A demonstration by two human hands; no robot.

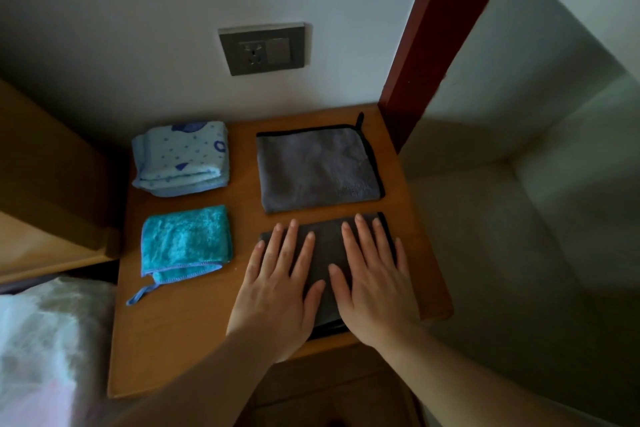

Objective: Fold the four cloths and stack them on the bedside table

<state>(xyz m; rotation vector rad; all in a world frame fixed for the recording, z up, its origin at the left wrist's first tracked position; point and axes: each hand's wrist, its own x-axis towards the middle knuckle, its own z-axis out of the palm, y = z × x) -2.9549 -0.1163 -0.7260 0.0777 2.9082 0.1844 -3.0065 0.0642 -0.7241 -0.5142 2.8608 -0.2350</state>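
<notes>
Saw the left hand (pixel 277 288) and right hand (pixel 377 284) lying flat, fingers spread, pressing the folded dark grey cloth (pixel 327 243) at the front right corner of the bedside table (pixel 187 340); looked soft, light, floppy, so I'd slide fingers under both sides.

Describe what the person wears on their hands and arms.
Nothing shows: the left hand and right hand are bare, without gloves, rings or a watch. Both forearms are bare too, with no sleeve as far as the frame reaches.
</notes>
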